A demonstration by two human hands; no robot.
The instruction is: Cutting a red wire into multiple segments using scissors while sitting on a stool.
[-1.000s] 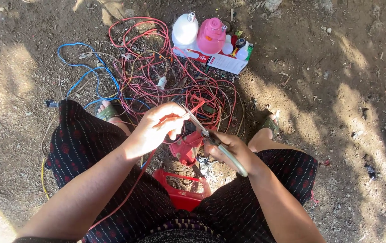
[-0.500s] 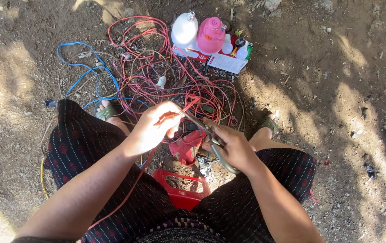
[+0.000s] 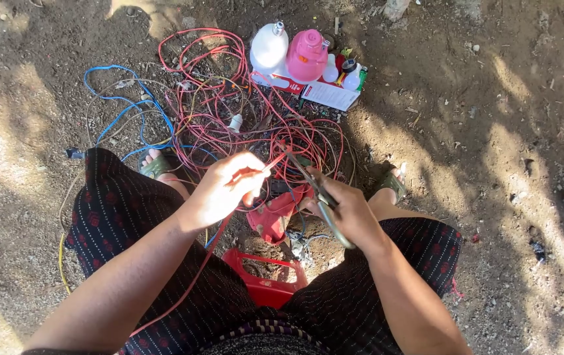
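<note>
**Entry: Red wire held to the jaws of a metal tool, ground-level work site**

Left hand (image 3: 226, 190): fingers closed in a pinch on a thin red insulated wire (image 3: 265, 165), which ran from the fingertips toward the tool tip and trailed back down across the lap. The wire end sat between the two hands, above the knees, in front of the seated person.

Right hand (image 3: 344, 213): wrapped around the handles of long grey metal pliers or cutters (image 3: 318, 197), tool nose pointing up and left to meet the wire. Whether the nose was closed on the wire could not be told.

Surroundings: a large loose tangle of red cable (image 3: 229, 112) on bare dirt ground (image 3: 479, 131), with a blue cable loop (image 3: 124, 105) to the left side of it. Beyond the tangle, a white plastic bottle (image 3: 269, 47) and a pink plastic bottle (image 3: 307, 56) stood touching on a flat red-and-white carton (image 3: 324, 93), small bottles beside them. A red plastic tray or stool (image 3: 265, 279) lay between the legs, a crumpled red plastic piece (image 3: 275, 213) just above it. Dark patterned cloth (image 3: 117, 217) covered both thighs.

Handling note (judgement): the step appeared to be cutting or stripping the wire end. It would go best with the wire kept taut and pinched close to the tool nose, the tool set square across the wire, and pressure light enough to spare the core. The trailing length should stay free of the tangle.
</note>
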